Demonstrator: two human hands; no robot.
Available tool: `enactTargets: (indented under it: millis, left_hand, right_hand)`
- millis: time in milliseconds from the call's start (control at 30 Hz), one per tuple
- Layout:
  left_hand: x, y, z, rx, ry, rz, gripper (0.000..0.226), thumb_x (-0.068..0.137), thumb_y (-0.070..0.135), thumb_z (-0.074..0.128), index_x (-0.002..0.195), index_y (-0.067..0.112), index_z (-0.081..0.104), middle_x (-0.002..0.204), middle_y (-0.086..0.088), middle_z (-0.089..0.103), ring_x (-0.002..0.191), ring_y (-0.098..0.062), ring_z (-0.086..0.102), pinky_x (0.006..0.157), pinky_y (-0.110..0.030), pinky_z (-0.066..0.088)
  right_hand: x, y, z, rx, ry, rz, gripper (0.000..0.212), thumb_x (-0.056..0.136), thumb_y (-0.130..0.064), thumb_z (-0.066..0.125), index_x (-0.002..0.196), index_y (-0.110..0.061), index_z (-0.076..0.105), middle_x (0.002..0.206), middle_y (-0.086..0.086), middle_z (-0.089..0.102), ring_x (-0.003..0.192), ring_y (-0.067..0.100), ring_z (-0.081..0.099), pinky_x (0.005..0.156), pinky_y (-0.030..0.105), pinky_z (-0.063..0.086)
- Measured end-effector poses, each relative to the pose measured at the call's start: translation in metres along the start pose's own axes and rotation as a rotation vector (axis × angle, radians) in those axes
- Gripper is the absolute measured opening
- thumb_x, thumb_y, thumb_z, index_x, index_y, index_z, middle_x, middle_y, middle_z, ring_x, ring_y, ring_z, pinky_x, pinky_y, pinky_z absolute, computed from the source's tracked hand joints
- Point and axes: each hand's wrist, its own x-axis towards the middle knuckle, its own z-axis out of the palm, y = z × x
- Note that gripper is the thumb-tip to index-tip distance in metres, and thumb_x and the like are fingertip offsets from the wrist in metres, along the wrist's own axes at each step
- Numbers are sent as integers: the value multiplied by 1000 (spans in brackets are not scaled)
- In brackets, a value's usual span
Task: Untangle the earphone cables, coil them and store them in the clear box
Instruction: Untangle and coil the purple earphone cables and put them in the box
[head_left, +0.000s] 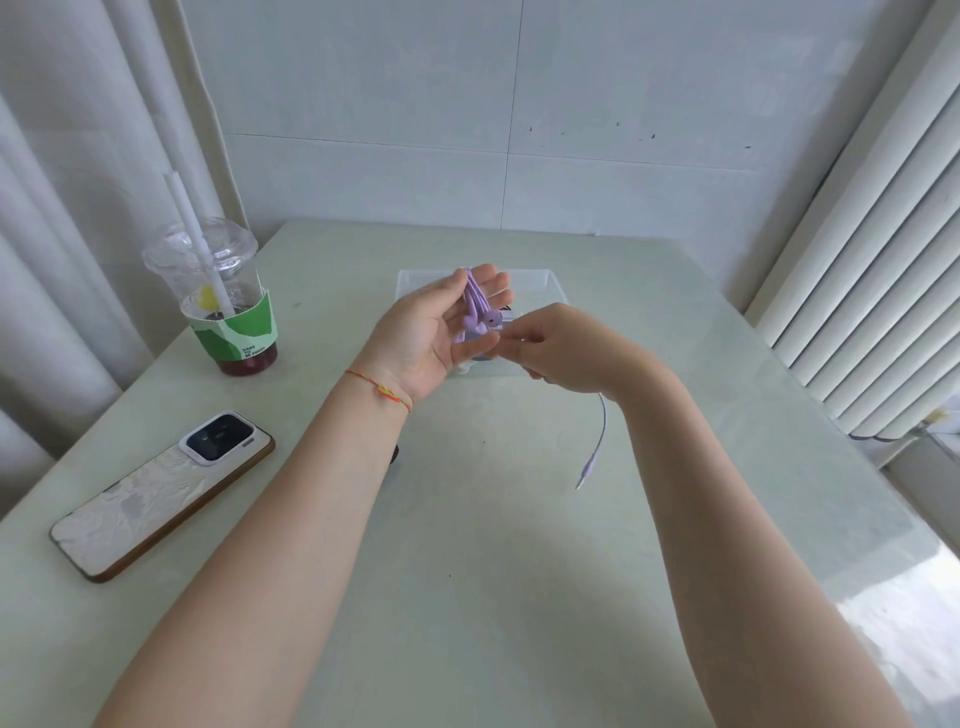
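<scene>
The purple earphone cable (475, 306) is wound in loops around the straight fingers of the left hand (436, 327), which is held palm up above the table (493, 545), its thumb lying along the side of the coil; the purple earbuds sit against the loops near the fingertips. From this coil the cable runs across to the right hand (558, 345), whose fingers are curled and pinch the strand just beside the left hand's fingertips. The free tail of the cable hangs below the right wrist and ends in a plug (584, 475) that lies close to the table surface; whether it touches cannot be told. Directly behind and beneath both hands stands the clear box (540, 283), open at the top, with something dark and something white partly visible inside it under the hands. A thin red and orange string bracelet (382, 389) circles the left wrist. Well to the left of the left forearm a phone (156, 499) lies face down, and beyond it, far left of the left hand, stands a plastic drink cup (223, 301) with a domed lid, a white straw and a green sleeve
</scene>
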Motion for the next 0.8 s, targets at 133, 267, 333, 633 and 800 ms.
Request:
enactTargets:
  millis: [133,267,333,633,800]
  left_hand:
    - [0,-3,0,131,56,47,27,101,17,47,122,8,62,121,-7,67,96,-16,69,66,-26,58]
    - [3,-7,-3,341,150,73,23,98,20,55,114,11,68,111,-7,69,87,-21,60,60,-22,57]
    - [3,-8,-4,459,162,53,18,97,19,56,106,13,70,88,-4,69,79,-23,57,56,-24,56]
    - [-1,-10,7,444,149,47,23,100,17,52,83,12,66,51,6,53,58,-11,59,62,-28,58]
    - [5,-16,6,375,266,118,15,97,17,57,97,2,60,59,-4,37,45,-4,48,58,-17,53]
  right_hand:
    - [-4,-6,-3,-11,-29,15,23,95,-31,54,87,-20,73,64,1,47,51,13,38,50,24,30]
    - [-5,-10,-6,-36,17,0,22,91,-27,57,83,-12,72,67,7,45,62,18,40,58,29,31]
    - [-6,-10,-9,-30,64,-14,22,90,-25,58,85,-9,72,67,7,47,61,17,41,57,28,32]
    - [-12,-12,-17,12,84,-74,12,87,-31,66,82,-22,73,60,0,42,52,13,33,46,22,34]
    - [-14,-17,-13,10,23,-110,13,85,-32,70,75,-25,72,56,-4,39,50,10,29,45,19,23]
